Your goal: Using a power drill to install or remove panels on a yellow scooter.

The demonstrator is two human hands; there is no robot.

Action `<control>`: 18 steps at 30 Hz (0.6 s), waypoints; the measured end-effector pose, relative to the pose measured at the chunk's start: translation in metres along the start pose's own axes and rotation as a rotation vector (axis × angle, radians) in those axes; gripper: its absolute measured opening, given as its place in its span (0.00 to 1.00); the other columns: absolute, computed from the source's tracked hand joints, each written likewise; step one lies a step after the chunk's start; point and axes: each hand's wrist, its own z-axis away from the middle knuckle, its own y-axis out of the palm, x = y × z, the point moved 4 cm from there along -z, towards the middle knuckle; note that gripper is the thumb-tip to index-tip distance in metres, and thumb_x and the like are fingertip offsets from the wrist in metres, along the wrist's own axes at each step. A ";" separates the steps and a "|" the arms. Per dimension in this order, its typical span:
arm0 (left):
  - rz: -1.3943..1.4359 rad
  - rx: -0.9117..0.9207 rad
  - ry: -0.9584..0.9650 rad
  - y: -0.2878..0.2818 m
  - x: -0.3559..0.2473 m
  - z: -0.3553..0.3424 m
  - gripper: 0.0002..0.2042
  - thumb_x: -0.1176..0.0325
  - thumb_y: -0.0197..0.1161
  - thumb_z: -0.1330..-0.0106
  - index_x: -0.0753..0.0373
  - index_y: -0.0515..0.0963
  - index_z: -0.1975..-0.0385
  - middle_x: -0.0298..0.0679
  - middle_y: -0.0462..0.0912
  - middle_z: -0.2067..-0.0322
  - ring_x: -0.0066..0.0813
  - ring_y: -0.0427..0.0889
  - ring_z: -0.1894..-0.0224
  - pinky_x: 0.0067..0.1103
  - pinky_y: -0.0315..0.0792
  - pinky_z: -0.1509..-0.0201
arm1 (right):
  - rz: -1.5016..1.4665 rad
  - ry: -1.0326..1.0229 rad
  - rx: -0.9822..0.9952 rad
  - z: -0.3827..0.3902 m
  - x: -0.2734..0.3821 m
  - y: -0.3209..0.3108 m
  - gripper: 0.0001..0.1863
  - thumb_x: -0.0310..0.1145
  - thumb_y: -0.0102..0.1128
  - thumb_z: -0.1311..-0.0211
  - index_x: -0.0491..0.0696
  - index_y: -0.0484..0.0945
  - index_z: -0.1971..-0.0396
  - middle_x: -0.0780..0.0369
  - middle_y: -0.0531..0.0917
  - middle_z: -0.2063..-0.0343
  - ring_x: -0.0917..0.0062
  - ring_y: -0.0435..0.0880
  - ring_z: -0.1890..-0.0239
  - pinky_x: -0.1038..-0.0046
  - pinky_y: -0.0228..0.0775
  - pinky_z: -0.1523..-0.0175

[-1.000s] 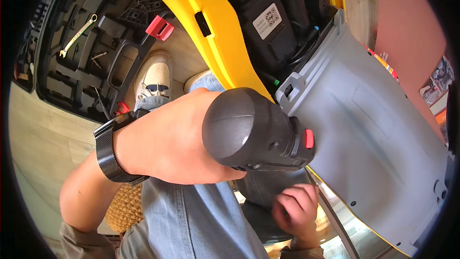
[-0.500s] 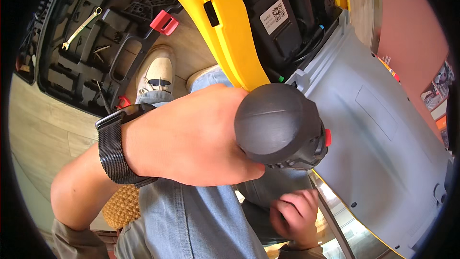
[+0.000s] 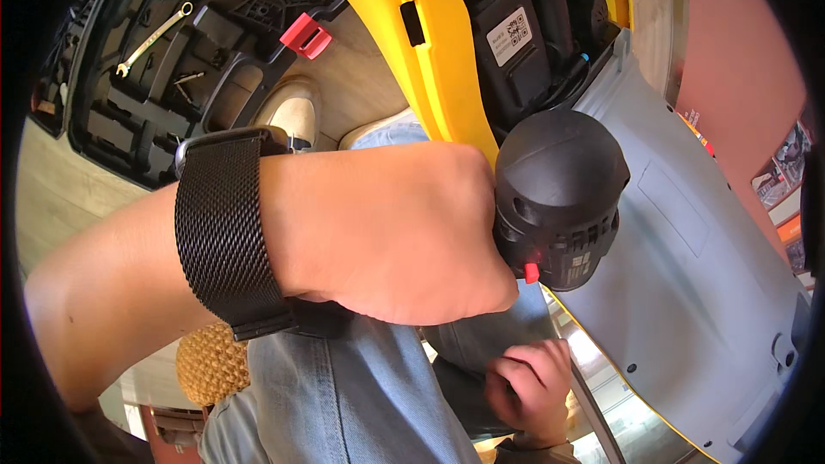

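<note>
My left hand (image 3: pixel 387 232), with a dark mesh-band watch (image 3: pixel 225 236) on its wrist, is wrapped round a black cordless drill (image 3: pixel 563 159). The drill's rounded rear end faces up, and a red switch shows low on its side. Its front end and the grip inside my fingers are hidden. Beneath the drill lie the edge of a yellow curved part (image 3: pixel 443 60) and a large grey panel (image 3: pixel 679 249). Close to my jeans, below the drill, my right hand (image 3: pixel 528 387) is curled closed, apart from the drill and with nothing seen in it.
An open black tool case (image 3: pixel 94 137) on the floor at the far left holds a combination wrench (image 3: pixel 155 39). It has red latches (image 3: pixel 305 36). A black labelled box (image 3: pixel 516 34) with cables sits beyond the yellow part. A woven tan object (image 3: pixel 212 363) is near my left leg.
My left hand and the drill have shifted to the right. The drill has turned, so its red switch has come round to the lower left. My right hand has barely moved.
</note>
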 end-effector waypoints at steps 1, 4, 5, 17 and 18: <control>-0.065 -0.058 0.134 -0.003 -0.003 -0.002 0.06 0.72 0.68 0.46 0.65 0.81 0.70 0.46 0.81 0.74 0.42 0.84 0.70 0.31 0.78 0.65 | 0.001 -0.002 -0.004 0.000 0.001 -0.001 0.16 0.20 0.70 0.63 0.50 0.80 0.69 0.65 0.79 0.69 0.66 0.77 0.69 0.64 0.63 0.61; -0.209 -0.111 0.316 -0.006 -0.007 -0.002 0.04 0.70 0.66 0.48 0.64 0.82 0.77 0.47 0.81 0.80 0.46 0.84 0.74 0.32 0.78 0.69 | -0.002 -0.005 -0.006 -0.001 0.001 -0.002 0.16 0.20 0.69 0.64 0.50 0.81 0.69 0.65 0.79 0.69 0.66 0.77 0.70 0.64 0.63 0.62; -0.224 -0.112 0.324 -0.006 -0.007 -0.003 0.04 0.70 0.66 0.48 0.64 0.82 0.77 0.47 0.81 0.80 0.46 0.84 0.73 0.32 0.78 0.69 | -0.006 -0.002 -0.003 0.000 0.001 -0.002 0.16 0.20 0.69 0.64 0.50 0.81 0.69 0.65 0.79 0.69 0.66 0.77 0.70 0.64 0.63 0.62; -0.150 -0.031 0.216 -0.008 -0.014 -0.001 0.04 0.71 0.66 0.47 0.63 0.82 0.74 0.46 0.81 0.76 0.45 0.85 0.70 0.32 0.79 0.67 | -0.013 0.002 -0.019 0.000 -0.001 -0.001 0.16 0.20 0.69 0.64 0.50 0.81 0.70 0.64 0.79 0.68 0.65 0.77 0.70 0.64 0.64 0.62; -0.148 -0.029 0.207 -0.009 -0.013 0.000 0.04 0.71 0.66 0.47 0.63 0.82 0.73 0.46 0.82 0.76 0.45 0.85 0.70 0.32 0.79 0.66 | -0.018 0.003 -0.018 0.001 -0.001 -0.001 0.16 0.20 0.69 0.64 0.50 0.81 0.70 0.64 0.80 0.68 0.65 0.77 0.70 0.64 0.64 0.62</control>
